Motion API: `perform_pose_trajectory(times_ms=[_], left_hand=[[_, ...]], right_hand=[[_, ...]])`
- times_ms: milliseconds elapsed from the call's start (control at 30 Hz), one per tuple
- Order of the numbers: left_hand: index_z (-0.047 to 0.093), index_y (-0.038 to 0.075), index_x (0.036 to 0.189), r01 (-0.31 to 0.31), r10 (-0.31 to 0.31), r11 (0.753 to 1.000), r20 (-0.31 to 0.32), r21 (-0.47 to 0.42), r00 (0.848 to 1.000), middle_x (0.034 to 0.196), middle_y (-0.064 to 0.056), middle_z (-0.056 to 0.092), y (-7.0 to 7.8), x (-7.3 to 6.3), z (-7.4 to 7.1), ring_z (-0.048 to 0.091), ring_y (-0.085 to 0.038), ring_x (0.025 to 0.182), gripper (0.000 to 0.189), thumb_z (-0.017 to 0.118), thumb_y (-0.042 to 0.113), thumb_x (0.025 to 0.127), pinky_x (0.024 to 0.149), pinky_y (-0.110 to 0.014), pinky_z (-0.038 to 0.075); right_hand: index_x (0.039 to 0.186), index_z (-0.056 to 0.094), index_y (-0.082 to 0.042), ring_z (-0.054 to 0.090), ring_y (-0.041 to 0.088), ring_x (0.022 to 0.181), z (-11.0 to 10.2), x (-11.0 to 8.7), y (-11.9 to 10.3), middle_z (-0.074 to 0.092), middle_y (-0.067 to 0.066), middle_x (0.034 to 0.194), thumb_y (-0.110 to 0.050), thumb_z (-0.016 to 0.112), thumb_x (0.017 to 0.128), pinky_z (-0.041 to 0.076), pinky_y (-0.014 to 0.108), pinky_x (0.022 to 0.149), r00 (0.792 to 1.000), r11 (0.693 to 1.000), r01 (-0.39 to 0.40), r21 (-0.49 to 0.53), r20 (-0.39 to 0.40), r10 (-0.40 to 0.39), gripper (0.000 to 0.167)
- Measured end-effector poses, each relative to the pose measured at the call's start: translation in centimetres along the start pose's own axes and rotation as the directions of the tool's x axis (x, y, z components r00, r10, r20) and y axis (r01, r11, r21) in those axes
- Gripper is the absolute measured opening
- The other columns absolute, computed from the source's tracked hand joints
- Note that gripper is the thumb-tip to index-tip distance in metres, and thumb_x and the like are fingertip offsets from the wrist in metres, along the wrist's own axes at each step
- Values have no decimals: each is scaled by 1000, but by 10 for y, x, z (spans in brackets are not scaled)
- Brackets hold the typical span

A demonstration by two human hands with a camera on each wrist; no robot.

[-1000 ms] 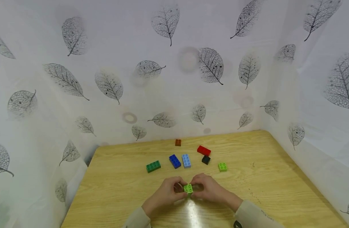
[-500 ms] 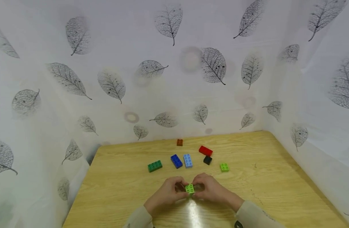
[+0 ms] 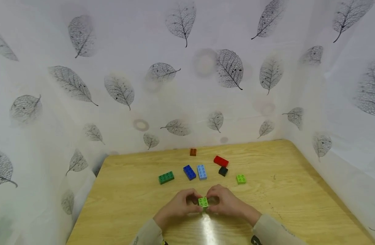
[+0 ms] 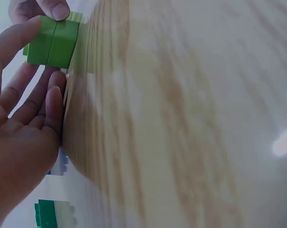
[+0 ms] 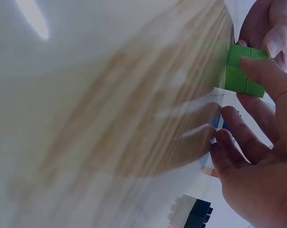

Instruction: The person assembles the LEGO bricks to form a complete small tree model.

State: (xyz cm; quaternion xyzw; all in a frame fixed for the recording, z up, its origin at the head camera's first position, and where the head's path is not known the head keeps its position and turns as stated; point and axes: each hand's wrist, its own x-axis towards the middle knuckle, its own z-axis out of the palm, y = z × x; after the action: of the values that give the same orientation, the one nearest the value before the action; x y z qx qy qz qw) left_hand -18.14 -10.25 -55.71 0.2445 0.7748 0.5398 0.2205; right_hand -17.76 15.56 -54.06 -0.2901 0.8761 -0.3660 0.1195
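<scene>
Between both hands, low over the front middle of the table, is a stack of light green building bricks [image 3: 203,202], two layers high, with studs on top. My left hand [image 3: 182,205] pinches it from the left between thumb and fingers. From the right, my right hand [image 3: 226,203] pinches the same stack with thumb and forefinger. A seam between the layers shows on the green stack [image 4: 53,42] in the left wrist view. In the right wrist view, the other fingers of my right hand [image 5: 257,185] are spread loosely beside the green stack [image 5: 236,78].
Behind the hands lie a green brick [image 3: 166,177], a dark blue brick [image 3: 189,172], a light blue brick [image 3: 202,172], a black brick [image 3: 223,171], a red brick [image 3: 221,161], a brown-orange brick [image 3: 193,152] and another light green brick [image 3: 240,179]. A leaf-patterned curtain [image 3: 181,95] encloses the wooden table [image 3: 120,204].
The head view has shifted slightly. Both hands keep their hold on the green stack, and the loose bricks lie where they were.
</scene>
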Motion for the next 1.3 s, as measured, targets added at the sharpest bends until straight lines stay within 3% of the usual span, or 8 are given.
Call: perform_pose_trajectory(times_ms=[233,467,633,900,1067,1300], left_hand=[[75,22,118,23,-23,999,-15,26,1000,104,5,73,0,0,-2,65,-7,92,29,84,25,91,79,-22,52],[74,17,119,51,-51,999,-37,-10,998,105,2,74,2,0,-3,66,-9,93,29,83,24,92,79,-22,52],[74,15,120,64,-65,998,-43,-24,997,107,-2,74,5,-1,-2,65,-11,94,29,82,22,92,79,-21,51],[73,15,119,74,-74,997,-35,-5,997,106,0,73,4,-1,-3,65,-10,95,29,82,23,93,78,-21,51],[73,16,119,74,-74,997,-36,3,997,106,1,73,4,0,-3,65,-9,94,29,82,23,93,78,-21,51],[73,17,119,88,-88,996,-41,-9,995,106,2,73,3,1,-2,64,-10,94,30,83,23,92,78,-21,51]], right_hand=[[112,78,-20,60,16,116,-1,3,1,69,-10,116,-33,88,83,50,42,105,1000,1000,1,-17,-1,-1,33],[123,75,-19,63,18,118,-9,1,1,70,-9,122,-38,85,87,52,43,105,999,999,-43,-21,-10,42,42],[127,73,-14,65,27,122,-27,-5,4,71,-1,127,-36,82,92,53,53,104,989,996,-85,-2,-118,84,42],[126,73,-10,64,38,125,-60,-19,26,70,8,131,-28,83,92,52,61,103,945,994,-101,-33,-315,85,39],[128,72,-8,63,42,127,-74,-26,38,68,13,134,-25,83,92,51,63,103,927,987,-151,-62,-355,119,41],[127,72,-7,61,44,127,-84,-37,55,68,15,134,-25,83,92,50,65,103,920,976,-198,-94,-361,152,42]])
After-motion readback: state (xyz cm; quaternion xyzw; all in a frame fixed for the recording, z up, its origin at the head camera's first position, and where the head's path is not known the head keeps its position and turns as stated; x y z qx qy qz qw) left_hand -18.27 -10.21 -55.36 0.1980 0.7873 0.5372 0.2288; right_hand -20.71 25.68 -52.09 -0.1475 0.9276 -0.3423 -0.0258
